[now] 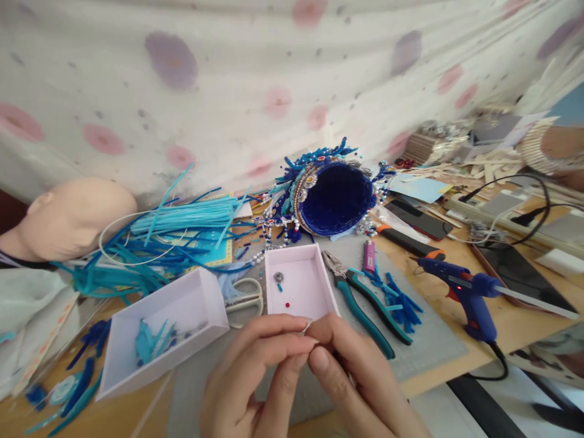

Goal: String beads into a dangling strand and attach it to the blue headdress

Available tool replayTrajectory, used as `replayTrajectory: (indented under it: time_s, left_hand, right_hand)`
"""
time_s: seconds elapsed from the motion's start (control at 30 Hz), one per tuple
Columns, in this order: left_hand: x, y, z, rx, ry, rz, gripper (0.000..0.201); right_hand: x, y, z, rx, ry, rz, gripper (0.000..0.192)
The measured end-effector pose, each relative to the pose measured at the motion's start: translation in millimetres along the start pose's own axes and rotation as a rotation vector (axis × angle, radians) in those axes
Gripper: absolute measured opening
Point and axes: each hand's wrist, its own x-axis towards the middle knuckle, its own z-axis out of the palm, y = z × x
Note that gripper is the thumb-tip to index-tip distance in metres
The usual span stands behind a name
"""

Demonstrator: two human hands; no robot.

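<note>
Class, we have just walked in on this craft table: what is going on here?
A person's left hand and right hand meet fingertip to fingertip, pinching something too small to identify, just in front of a small white box holding a few beads. Teal-handled pliers and a blue glue gun lie to the right. A blue beaded headpiece lies on its side behind.

- Two hands: left hand (255, 377), right hand (356, 377)
- Two pale pink trays: one tray (201, 304), another tray (314, 286)
- One blue beaded headpiece (333, 194)
- One mannequin head (73, 216)
- One glue gun (469, 292)
- One pair of pliers (360, 304)
- One pair of scissors (246, 298)
- One pink lighter (369, 255)
</note>
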Motion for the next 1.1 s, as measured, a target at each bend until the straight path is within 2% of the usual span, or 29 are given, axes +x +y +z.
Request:
replayTrajectory:
  time_s: [0.27,0.37,0.43,0.5,0.57,0.63,0.7,0.83,0.93,1.1]
  left_hand:
    - [10,11,12.8,0.075,0.044,0.049,0.022]
    - [20,14,9.2,0.109,0.013,0.042,0.020]
    - [34,12,4.1,0.165,-0.052,-0.036,0.017]
    - [53,7,1.5,0.246,-0.161,-0.135,0.021]
    - [73,-2,5.4,0.392,-0.350,-0.172,0.019]
    - [89,-14,16.6,0.571,-0.562,-0.164,0.020]
    - [98,-27,32.3,0.735,-0.679,-0.069,0.023]
    - [104,-51,60.3,0.917,-0.779,0.098,0.025]
    - [105,-60,71.8,0.955,-0.827,0.135,0.020]
    - [106,-62,79.7,1.047,-0.847,0.146,0.024]
  right_hand:
    - [3,14,-15,0.039,0.014,-0.113,0.015]
    - [2,21,-20,0.125,0.036,-0.064,0.018]
    - [1,28,-21,0.219,0.137,0.014,0.022]
    - [2,37,-22,0.355,0.293,0.057,0.024]
    - [4,44,-25,0.490,0.411,0.076,0.025]
    - [5,48,-29,0.571,0.483,0.098,0.025]
    - [5,49,-34,0.591,0.516,0.112,0.025]
    - [1,50,-42,0.599,0.531,0.113,0.024]
    - [-1,53,-46,0.603,0.534,0.124,0.024]
    - [2,56,-49,0.581,0.512,0.109,0.025]
